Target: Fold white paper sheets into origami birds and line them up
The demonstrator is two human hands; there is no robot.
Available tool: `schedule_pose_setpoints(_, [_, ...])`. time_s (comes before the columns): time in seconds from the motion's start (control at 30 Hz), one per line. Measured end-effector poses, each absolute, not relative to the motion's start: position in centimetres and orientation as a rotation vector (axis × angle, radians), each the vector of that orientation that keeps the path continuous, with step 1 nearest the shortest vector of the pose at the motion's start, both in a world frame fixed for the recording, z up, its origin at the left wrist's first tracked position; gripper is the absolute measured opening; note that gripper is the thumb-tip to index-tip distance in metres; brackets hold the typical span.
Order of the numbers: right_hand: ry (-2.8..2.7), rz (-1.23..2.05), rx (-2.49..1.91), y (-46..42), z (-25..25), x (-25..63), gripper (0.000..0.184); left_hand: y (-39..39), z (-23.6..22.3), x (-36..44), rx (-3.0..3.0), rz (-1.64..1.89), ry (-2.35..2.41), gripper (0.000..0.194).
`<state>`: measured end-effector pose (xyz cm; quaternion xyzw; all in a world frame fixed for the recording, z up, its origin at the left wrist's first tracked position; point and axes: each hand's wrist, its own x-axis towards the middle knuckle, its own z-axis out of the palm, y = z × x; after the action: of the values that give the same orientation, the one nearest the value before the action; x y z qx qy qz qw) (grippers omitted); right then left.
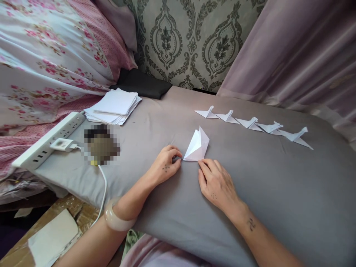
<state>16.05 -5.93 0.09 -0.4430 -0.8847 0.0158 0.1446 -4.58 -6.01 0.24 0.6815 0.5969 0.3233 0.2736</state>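
A sheet of white folded paper (197, 145), a kite-like shape with two points at its top, lies on the grey cloth in front of me. My right hand (217, 182) has its fingertips on the paper's lower right corner, pinning that edge, with the thumb tucked below. Just off the lower left corner is my left hand (167, 163), its fingers curved and a gap showing between thumb and forefinger. No object shows in that gap. Farther back on the right, several folded paper birds (271, 127) stand in a slanting row.
At the back left lies a stack of white paper (115, 105), beside a black folded item (143, 83). A white power strip (52, 139) with a plugged charger (64, 145) runs along the left edge. A white cable (104, 185) trails past a blurred-out object (102, 144).
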Motion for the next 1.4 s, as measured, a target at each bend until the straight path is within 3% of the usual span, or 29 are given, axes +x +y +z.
schedule_pose_setpoints(0.57, [-2.503,0.102,-1.322,-5.9,0.1,15.7,0.026,-5.4,0.1,-3.5,1.721,0.773,1.721,0.013])
schedule_pose_setpoints(1.17, [-2.646,0.000,-1.369,-7.0,1.0,14.3,0.043,-5.4,0.3,-3.8,1.766,0.785,1.683,0.012])
schedule_pose_setpoints(1.4, [-2.657,0.009,-1.397,-7.6,1.5,13.6,0.045,-5.2,0.6,-4.8,1.485,0.891,1.789,0.019])
